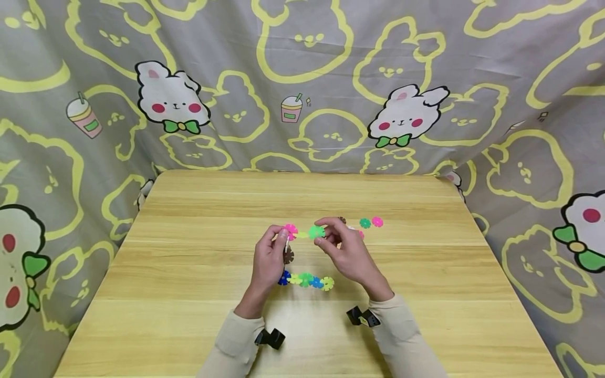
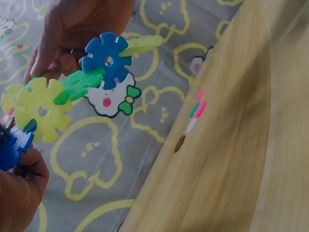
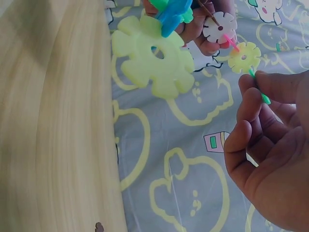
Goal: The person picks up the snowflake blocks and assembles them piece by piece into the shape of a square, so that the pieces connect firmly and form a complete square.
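My left hand [image 1: 270, 260] grips a chain of slotted plastic snowflake discs near its pink disc [image 1: 292, 231] and white disc [image 3: 211, 35]. With thumb and fingertips, my right hand [image 1: 352, 254] pinches a light green disc [image 1: 316, 231]. That disc meets the edge of a yellow disc [image 3: 250, 50], which joins the pink one. Below the left fingers, a brown disc [image 1: 289, 256] leads down to a dark blue disc [image 1: 283, 277]. From there a row runs rightward: yellow, green [image 1: 305, 279], blue [image 2: 104, 72] and a pale yellow end disc [image 3: 130, 53].
Loose discs lie on the wooden table [image 1: 189, 273] beyond my right hand: a teal one [image 1: 365, 223], a pink one [image 1: 377, 222], a brown one [image 1: 341, 220], and another pink one [image 1: 361, 234]. A patterned grey curtain [image 1: 236, 47] surrounds the table's back and sides.
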Action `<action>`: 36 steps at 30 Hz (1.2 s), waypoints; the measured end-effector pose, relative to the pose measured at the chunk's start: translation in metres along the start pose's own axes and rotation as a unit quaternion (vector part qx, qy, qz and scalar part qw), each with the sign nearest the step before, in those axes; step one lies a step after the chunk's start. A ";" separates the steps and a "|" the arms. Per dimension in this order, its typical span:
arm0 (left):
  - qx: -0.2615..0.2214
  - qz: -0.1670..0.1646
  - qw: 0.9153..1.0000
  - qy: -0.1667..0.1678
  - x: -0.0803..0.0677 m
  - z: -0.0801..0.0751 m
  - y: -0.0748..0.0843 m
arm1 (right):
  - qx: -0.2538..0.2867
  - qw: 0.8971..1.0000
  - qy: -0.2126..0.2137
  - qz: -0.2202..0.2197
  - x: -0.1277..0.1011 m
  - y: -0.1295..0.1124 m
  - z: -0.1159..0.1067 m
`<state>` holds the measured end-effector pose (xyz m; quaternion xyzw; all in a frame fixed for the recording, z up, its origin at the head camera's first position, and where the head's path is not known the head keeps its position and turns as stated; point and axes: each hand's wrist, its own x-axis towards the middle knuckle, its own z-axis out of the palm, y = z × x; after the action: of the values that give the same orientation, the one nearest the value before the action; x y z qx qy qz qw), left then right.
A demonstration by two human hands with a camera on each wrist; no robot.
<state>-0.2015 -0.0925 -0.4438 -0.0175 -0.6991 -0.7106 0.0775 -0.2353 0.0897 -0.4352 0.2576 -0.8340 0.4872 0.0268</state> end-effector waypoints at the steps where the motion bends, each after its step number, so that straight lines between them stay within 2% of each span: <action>1: -0.001 0.000 1.000 0.000 0.000 0.000 0.000 | 0.000 1.000 0.002 0.004 0.000 -0.002 0.000; 8: -0.006 0.001 1.000 0.000 0.000 0.001 -0.002 | -0.007 1.000 0.021 0.001 -0.003 -0.031 -0.003; 13: -0.006 -0.002 1.000 0.002 -0.001 0.003 -0.001 | -0.008 0.999 0.037 0.007 -0.003 -0.034 0.000; 15: -0.004 -0.004 1.000 0.003 -0.001 0.003 -0.001 | -0.008 0.999 0.045 0.008 -0.003 -0.032 0.001; 22: -0.006 -0.001 1.000 0.008 0.000 0.006 -0.002 | 0.015 0.997 0.080 -0.009 -0.003 0.001 0.011; 31: -0.001 0.007 1.000 0.022 0.001 0.009 0.000 | 0.001 0.995 0.103 -0.016 -0.004 0.005 0.016; 36: 0.010 -0.007 1.000 0.019 0.000 0.010 0.000 | 0.009 0.993 0.117 -0.016 -0.004 0.007 0.018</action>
<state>-0.2026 -0.0828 -0.4440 0.0016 -0.7048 -0.7041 0.0866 -0.2313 0.0790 -0.4515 0.2122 -0.8168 0.5207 0.1294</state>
